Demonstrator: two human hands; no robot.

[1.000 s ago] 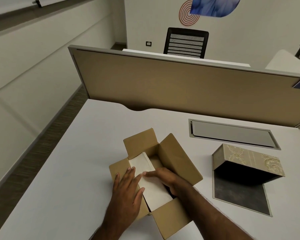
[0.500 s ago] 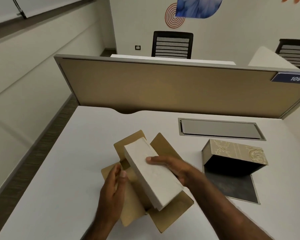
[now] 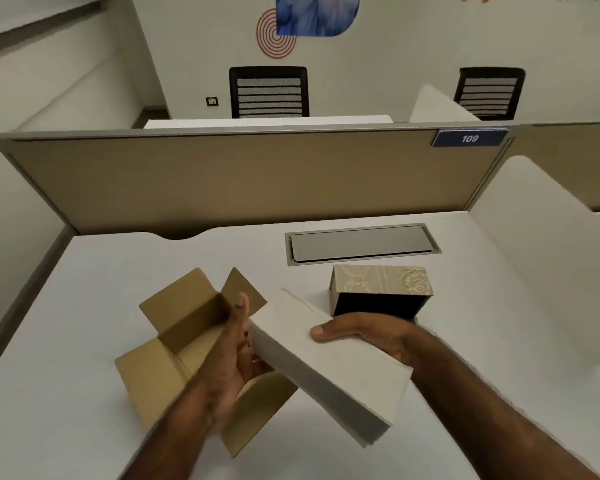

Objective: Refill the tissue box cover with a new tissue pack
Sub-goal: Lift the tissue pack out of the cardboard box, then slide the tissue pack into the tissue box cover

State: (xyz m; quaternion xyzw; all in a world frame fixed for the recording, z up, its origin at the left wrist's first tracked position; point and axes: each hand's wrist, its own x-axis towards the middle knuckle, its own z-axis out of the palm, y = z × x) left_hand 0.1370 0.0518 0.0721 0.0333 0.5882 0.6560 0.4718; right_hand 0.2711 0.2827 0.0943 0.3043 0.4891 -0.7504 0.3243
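A white tissue pack point(image 3: 329, 368) is held in the air between both hands, just right of the open brown cardboard box point(image 3: 187, 341). My left hand point(image 3: 236, 355) presses against the pack's left end. My right hand point(image 3: 364, 334) grips its right long side, thumb on top. The beige patterned tissue box cover point(image 3: 381, 289) lies on its side beyond my right hand, its dark open underside facing me. The cover's base flap is hidden behind my right arm.
The white desk point(image 3: 84, 306) is bounded at the back by a tan partition point(image 3: 222, 181) with a blue "109" tag. A grey cable hatch point(image 3: 361, 242) sits behind the cover. A white side divider point(image 3: 548, 258) stands at the right.
The tissue pack has come out of the cardboard box and moved right and up, held in both hands. The view has shifted left, so the cover appears nearer the middle.
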